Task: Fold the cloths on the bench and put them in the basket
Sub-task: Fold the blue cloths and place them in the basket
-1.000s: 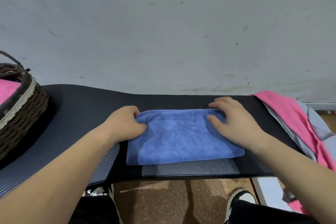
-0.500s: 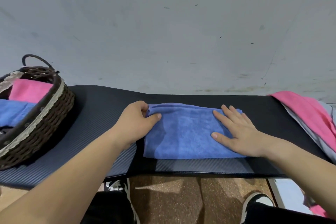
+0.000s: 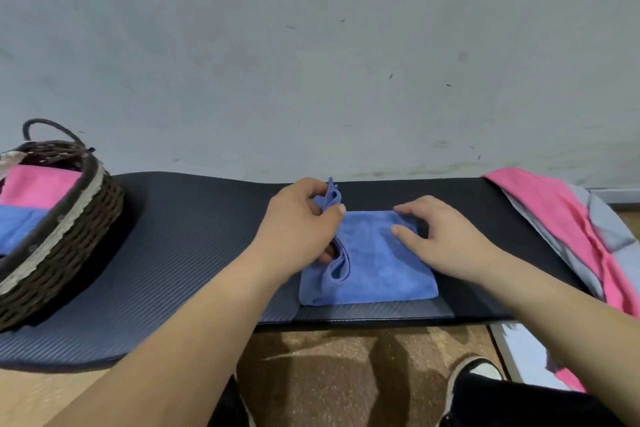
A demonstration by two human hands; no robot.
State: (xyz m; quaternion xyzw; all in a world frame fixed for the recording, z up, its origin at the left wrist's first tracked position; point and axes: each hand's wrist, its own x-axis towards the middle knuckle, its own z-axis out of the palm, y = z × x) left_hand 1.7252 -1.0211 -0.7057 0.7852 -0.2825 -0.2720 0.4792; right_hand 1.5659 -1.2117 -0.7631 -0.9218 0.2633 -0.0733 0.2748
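my left hand (image 3: 301, 222) pinches blue cloth (image 3: 377, 267) edge, lifting it | right hand (image 3: 446, 236), loosely spread, presses cloth on table (image 3: 194, 236) | basket (image 3: 69, 218) has two cloths (image 3: 34, 184) inside | pink pile (image 3: 554, 218) not yet folded

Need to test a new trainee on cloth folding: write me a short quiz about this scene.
1. Fill in: the dark woven wicker basket holds a folded pink cloth and a folded ___ one.
2. True or false: the left hand pinches the rectangular blue terry cloth.
3. The right hand rests: A) on that blue cloth; B) inside the basket; C) in the air.
Key: 1 blue; 2 true; 3 A.
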